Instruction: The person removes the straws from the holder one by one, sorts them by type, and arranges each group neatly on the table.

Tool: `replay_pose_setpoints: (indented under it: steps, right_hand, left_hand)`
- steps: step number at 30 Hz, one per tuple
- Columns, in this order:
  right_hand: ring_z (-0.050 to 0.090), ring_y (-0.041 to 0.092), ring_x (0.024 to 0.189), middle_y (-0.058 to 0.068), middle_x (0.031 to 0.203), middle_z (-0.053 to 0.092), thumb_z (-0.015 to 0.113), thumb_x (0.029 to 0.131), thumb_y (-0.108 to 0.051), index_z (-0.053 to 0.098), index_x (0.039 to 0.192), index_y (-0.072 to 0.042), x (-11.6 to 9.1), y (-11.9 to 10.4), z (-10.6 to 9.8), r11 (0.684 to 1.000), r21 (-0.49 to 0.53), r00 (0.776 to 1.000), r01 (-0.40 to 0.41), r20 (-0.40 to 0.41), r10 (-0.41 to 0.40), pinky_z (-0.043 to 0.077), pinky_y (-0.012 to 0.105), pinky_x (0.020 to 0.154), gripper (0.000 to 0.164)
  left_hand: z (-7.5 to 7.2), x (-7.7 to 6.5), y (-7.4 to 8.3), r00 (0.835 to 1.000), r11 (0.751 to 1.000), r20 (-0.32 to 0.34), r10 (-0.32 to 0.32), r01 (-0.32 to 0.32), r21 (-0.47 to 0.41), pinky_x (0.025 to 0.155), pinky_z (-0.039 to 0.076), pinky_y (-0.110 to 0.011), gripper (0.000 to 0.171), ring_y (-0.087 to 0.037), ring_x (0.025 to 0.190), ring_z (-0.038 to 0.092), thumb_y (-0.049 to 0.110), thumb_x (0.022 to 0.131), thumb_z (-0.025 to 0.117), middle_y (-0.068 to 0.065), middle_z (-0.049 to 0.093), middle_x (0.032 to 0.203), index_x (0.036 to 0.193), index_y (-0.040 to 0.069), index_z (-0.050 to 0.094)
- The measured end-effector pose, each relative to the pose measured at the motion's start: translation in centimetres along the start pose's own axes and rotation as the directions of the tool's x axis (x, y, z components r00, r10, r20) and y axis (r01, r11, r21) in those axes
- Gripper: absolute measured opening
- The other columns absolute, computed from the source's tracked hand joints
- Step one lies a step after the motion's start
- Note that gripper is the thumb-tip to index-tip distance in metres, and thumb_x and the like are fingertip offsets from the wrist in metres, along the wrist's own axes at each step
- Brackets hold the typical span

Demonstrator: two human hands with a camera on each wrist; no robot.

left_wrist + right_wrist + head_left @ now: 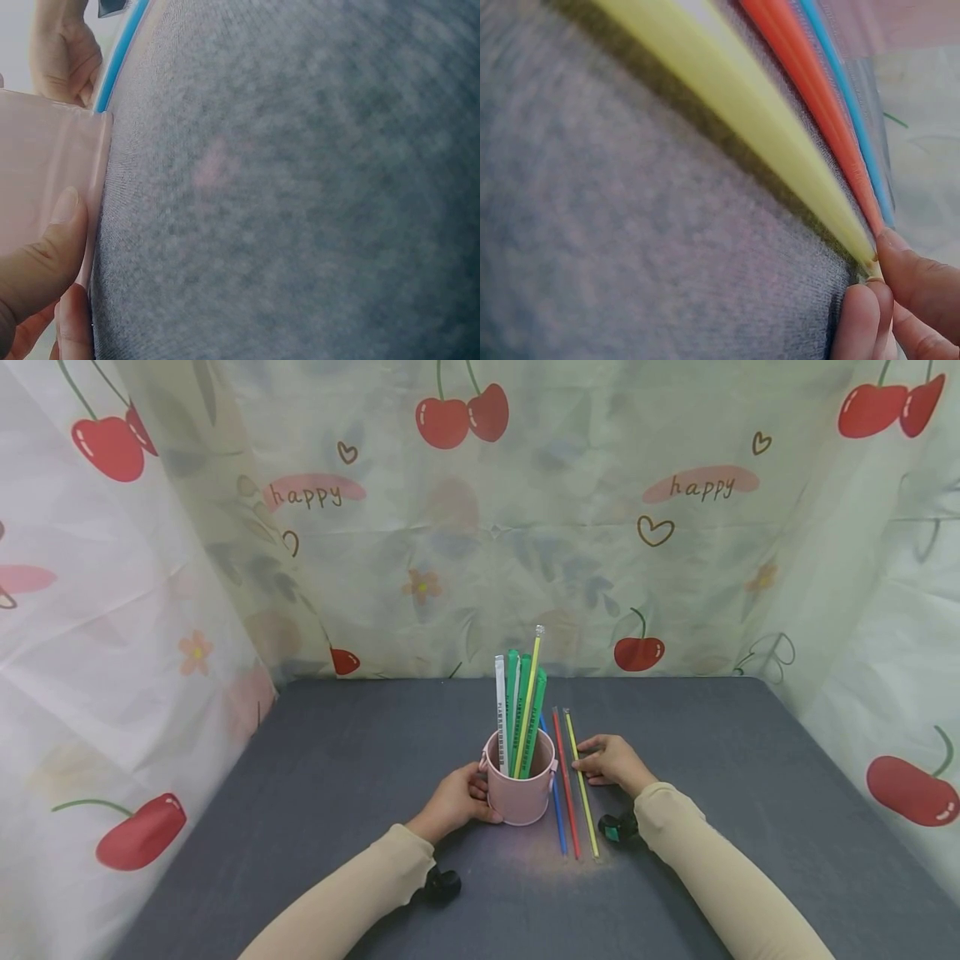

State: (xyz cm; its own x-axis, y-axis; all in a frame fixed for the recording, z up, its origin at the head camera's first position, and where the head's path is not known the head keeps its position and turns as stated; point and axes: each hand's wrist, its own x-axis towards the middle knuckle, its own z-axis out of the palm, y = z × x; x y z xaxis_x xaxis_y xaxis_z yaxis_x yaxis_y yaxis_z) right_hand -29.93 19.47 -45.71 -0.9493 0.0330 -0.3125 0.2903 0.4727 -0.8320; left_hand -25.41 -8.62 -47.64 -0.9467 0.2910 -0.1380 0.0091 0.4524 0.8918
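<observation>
A small pink bucket stands upright, holding several green, white and yellow wrapped straws. My left hand grips its lower left side; the thumb lies along its wall in the left wrist view. To the bucket's right, a yellow straw, a red straw and a blue straw lie side by side. My right hand pinches the yellow straw between thumb and fingers. The right wrist view has the pinched end of that yellow straw at the fingertips.
The dark grey tabletop ends at a patterned cloth hanging behind and at both sides. A black wrist camera sits beneath the left sleeve, and another black wrist camera beneath the right.
</observation>
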Motion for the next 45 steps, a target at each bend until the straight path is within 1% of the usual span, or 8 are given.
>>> replay_pose_setpoints:
  steps: [2,9,15,22,24,36,42,45]
  right_hand:
    - [0.062,0.01,0.064,0.006,0.081,0.069,0.074,0.084,-0.007,0.057,0.123,0.002,0.09,0.05,0.05,1.0,-0.002,1.0,0.0,0.002,0.0,0.055,0.026,0.058,0.043]
    - [0.061,0.011,0.063,0.006,0.08,0.068,0.073,0.085,-0.006,0.056,0.123,0.004,0.15,0.14,-0.01,1.0,0.0,1.0,0.022,0.008,-0.022,0.056,0.027,0.058,0.044]
    - [0.062,0.01,0.064,0.006,0.082,0.069,0.073,0.085,-0.007,0.056,0.124,0.003,-0.07,0.13,0.01,1.0,0.005,1.0,0.017,0.006,-0.017,0.055,0.026,0.058,0.043]
    - [0.061,0.011,0.063,0.005,0.08,0.068,0.074,0.084,-0.007,0.057,0.123,0.002,0.22,0.18,0.04,1.0,0.001,1.0,0.007,-0.008,-0.007,0.056,0.027,0.058,0.043]
    - [0.062,0.011,0.063,0.005,0.081,0.068,0.073,0.085,-0.007,0.057,0.123,0.003,0.29,0.25,0.07,1.0,-0.001,1.0,0.015,-0.007,-0.015,0.056,0.027,0.058,0.043]
    - [0.062,0.011,0.064,0.005,0.079,0.067,0.073,0.085,-0.006,0.056,0.124,0.003,0.23,0.33,-0.07,0.999,0.039,1.0,0.026,0.005,-0.026,0.056,0.027,0.06,0.044]
    - [0.061,0.011,0.064,0.005,0.079,0.066,0.072,0.086,-0.007,0.056,0.124,0.002,0.22,0.38,-0.12,0.999,0.049,1.0,0.018,-0.001,-0.018,0.056,0.027,0.06,0.043]
    - [0.061,0.01,0.064,0.005,0.08,0.066,0.072,0.087,-0.01,0.056,0.125,0.002,0.19,0.34,-0.2,0.997,0.072,1.0,0.01,0.001,-0.01,0.057,0.028,0.061,0.042]
  left_hand:
    - [-0.02,0.02,0.01,1.0,1.0,-0.001,-0.007,0.007,-0.002,0.072,0.055,-0.03,0.059,-0.016,0.081,0.06,0.006,0.066,0.088,-0.007,0.061,0.093,0.115,0.005,0.056]
    - [-0.11,-0.01,0.05,1.0,1.0,0.004,-0.002,0.002,-0.005,0.072,0.055,-0.03,0.06,-0.016,0.081,0.06,0.006,0.066,0.088,-0.007,0.062,0.094,0.116,0.005,0.055]
    - [-0.12,-0.01,-0.03,1.0,1.0,0.006,0.001,-0.001,-0.002,0.072,0.055,-0.031,0.059,-0.016,0.081,0.06,0.006,0.066,0.088,-0.007,0.062,0.094,0.115,0.005,0.056]
    - [-0.13,0.02,-0.03,1.0,1.0,0.005,0.0,0.0,0.002,0.072,0.055,-0.03,0.06,-0.016,0.081,0.06,0.007,0.066,0.088,-0.007,0.062,0.094,0.116,0.005,0.055]
    - [-0.17,0.02,0.01,1.0,1.0,0.005,-0.001,0.001,0.003,0.073,0.055,-0.03,0.061,-0.016,0.081,0.06,0.007,0.066,0.088,-0.007,0.062,0.095,0.117,0.005,0.055]
    - [-0.23,0.06,0.07,1.0,1.0,0.003,-0.002,0.002,0.014,0.073,0.055,-0.031,0.061,-0.016,0.081,0.061,0.008,0.066,0.089,-0.007,0.062,0.095,0.117,0.005,0.056]
    - [-0.08,0.12,-0.04,1.0,1.0,-0.001,0.001,-0.001,0.019,0.072,0.055,-0.03,0.061,-0.015,0.081,0.06,0.008,0.065,0.089,-0.008,0.062,0.095,0.117,0.005,0.056]
    - [0.0,0.15,-0.09,1.0,1.0,-0.001,0.003,-0.003,0.016,0.072,0.055,-0.03,0.062,-0.016,0.081,0.061,0.007,0.065,0.089,-0.008,0.062,0.095,0.117,0.004,0.055]
